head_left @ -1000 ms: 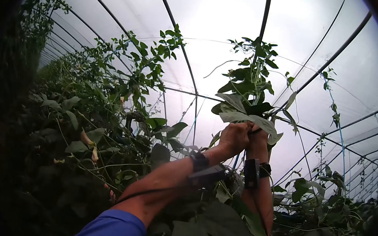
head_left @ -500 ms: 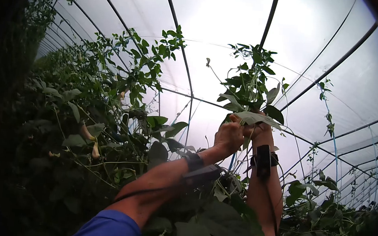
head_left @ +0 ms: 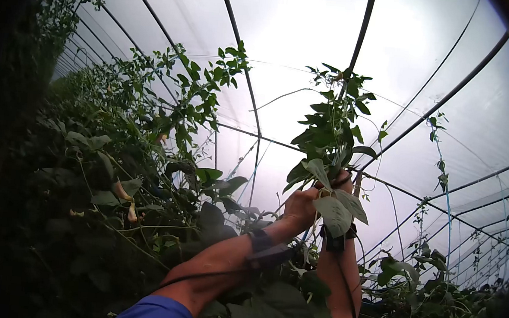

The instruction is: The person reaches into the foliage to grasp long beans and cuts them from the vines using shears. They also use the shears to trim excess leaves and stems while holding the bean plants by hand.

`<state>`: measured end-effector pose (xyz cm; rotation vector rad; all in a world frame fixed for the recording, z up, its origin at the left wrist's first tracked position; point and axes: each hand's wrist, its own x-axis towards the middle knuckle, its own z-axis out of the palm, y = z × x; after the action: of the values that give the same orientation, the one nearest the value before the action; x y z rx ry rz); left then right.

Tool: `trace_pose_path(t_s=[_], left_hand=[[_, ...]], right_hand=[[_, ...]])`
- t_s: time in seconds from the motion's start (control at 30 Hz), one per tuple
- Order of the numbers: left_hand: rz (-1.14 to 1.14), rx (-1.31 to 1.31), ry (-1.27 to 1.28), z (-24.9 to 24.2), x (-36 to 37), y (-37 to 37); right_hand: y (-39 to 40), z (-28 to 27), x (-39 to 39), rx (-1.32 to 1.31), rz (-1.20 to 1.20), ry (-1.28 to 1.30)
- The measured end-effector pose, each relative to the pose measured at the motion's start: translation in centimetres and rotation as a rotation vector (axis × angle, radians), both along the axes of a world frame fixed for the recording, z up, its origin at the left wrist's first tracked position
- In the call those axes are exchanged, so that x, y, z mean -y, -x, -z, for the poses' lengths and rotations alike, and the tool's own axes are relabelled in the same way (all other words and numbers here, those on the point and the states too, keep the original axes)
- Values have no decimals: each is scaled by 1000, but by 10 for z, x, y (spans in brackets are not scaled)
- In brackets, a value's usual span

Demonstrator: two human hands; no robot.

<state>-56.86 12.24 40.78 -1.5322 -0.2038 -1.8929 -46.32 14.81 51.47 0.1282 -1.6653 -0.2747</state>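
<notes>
A bundle of leafy vines (head_left: 330, 126) rises at the centre right, just above both hands. My left hand (head_left: 300, 206) is closed at the base of the bundle, its fingers curled around stems. Beside it, slightly higher, my right hand (head_left: 343, 182) is wrapped round the vine stems, with a dark thin strand across it. Two broad leaves (head_left: 335, 214) hang in front of the right hand and wrist and hide part of them. Each wrist wears a dark strap with a small black device and a cable.
Dense bean-like foliage (head_left: 99, 206) with pale pods (head_left: 123, 191) fills the left and bottom. Dark metal hoops (head_left: 236, 33) carry a translucent plastic cover. Blue strings (head_left: 439, 154) with climbing vines hang at the right.
The right hand has moved down and slightly left, and the left hand slightly down. A broad leaf that lay across the hands now hangs down. A long thin strand arches out left of the bundle.
</notes>
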Motion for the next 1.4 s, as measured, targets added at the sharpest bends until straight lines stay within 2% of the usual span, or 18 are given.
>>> trace_pose_path(t_s=[0.03, 0.17, 0.3, 0.37, 0.43, 0.5, 0.57, 0.6, 0.7, 0.73, 0.77, 0.83, 1.1, 1.2, 1.27, 1.3, 1.37, 1.4], left_hand=[[-7, -4, 3, 9, 8, 0], [-125, -173, -32, 0, -48, 3], [-65, -168, -122, 38, 15, 1], [-188, -196, -88, 50, 4, 9], [-86, -367, -58, 59, 18, 18], [-128, -307, 2, 62, 35, 16], [-330, -243, -135, 83, 89, 16], [-336, -305, 337, 80, 75, 16], [-282, -210, 116, 76, 16, 24], [-117, -196, 509, 69, 11, 16], [-112, -199, 514, 73, 17, 16], [-89, -270, -139, 85, 27, 16], [-169, -263, -41, 101, 21, 15], [-198, -203, -122, 91, 17, 18], [-213, -167, -174, 84, 10, 16], [-218, -144, -204, 82, 9, 15], [-241, -118, -266, 81, 12, 9], [-237, -116, -269, 82, 21, 7]], right_hand=[[-4, 17, 22, -54, 235, -137], [-15, 14, -4, -20, 126, -149], [-4, 41, 23, -80, 119, 39], [-5, 60, 25, -246, 249, -271], [3, 77, 52, -268, 249, -179], [5, 79, 60, -288, 471, -213], [10, 74, 51, -337, 342, -173], [12, 77, 55, -340, 345, -203], [16, 92, 66, -347, 359, -252], [13, 102, 70, -348, 357, -262], [15, 108, 73, -347, 364, -263], [12, 123, 77, -342, 363, -273], [9, 128, 44, -324, 332, -380], [5, 125, 48, -368, 531, -393], [-14, 126, 69, 22, 404, -220], [-17, 117, 45, 25, 412, -219], [-19, 96, -18, -373, 520, -608], [-25, 101, -1, -279, 581, -374]])
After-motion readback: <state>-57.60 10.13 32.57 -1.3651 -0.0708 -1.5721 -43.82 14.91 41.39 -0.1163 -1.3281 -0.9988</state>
